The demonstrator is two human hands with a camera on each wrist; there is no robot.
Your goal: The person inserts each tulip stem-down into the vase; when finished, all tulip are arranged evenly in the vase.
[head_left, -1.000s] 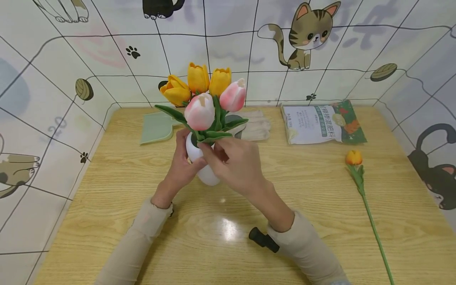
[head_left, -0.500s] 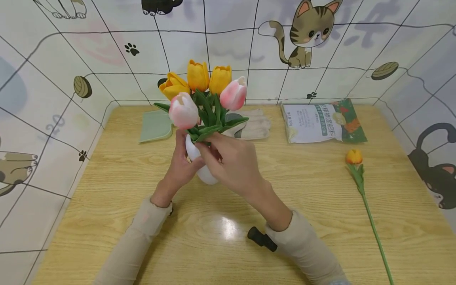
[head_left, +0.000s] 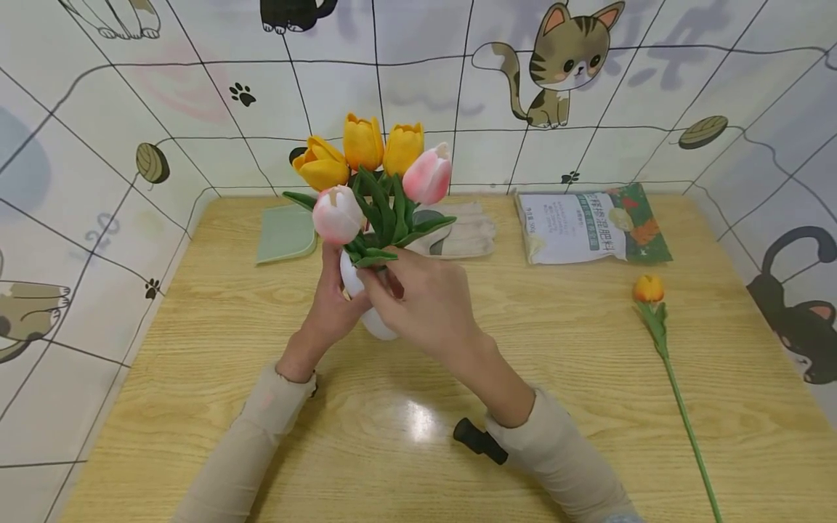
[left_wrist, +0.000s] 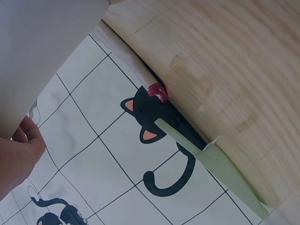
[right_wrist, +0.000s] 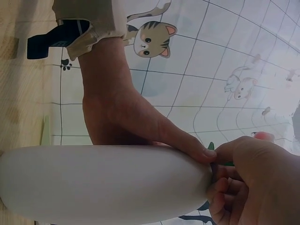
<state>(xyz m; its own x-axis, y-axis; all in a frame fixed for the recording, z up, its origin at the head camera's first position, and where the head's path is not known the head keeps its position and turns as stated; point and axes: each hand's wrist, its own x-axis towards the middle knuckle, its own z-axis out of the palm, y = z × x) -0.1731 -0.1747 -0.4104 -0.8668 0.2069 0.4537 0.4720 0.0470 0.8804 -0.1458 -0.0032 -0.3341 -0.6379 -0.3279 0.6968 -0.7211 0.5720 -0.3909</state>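
Observation:
In the head view a white vase (head_left: 381, 327) stands on the table with yellow tulips (head_left: 363, 143) and pink-and-white tulips (head_left: 428, 174) rising from its mouth. My left hand (head_left: 329, 303) grips the vase's upper part from the left; in the right wrist view its thumb lies along the vase (right_wrist: 103, 185) near the rim. Right at the rim, my right hand (head_left: 428, 299) pinches the lower leaves and stem of the front pink tulip (head_left: 338, 215), whose head leans left. The stems inside the vase are hidden. The white vase (left_wrist: 42, 51) fills a corner of the left wrist view.
One loose orange tulip (head_left: 660, 341) lies along the table's right side. At the back are a pale green scoop (head_left: 286, 234), light gloves (head_left: 467, 231) partly behind the flowers, and a printed bag (head_left: 588, 225). Cat-patterned walls (head_left: 418, 80) enclose the table.
The front pink tulip's head has swung left, then dropped slightly, uncovering green leaves behind it. My right hand has shifted slightly left. My left hand keeps its grip on the vase.

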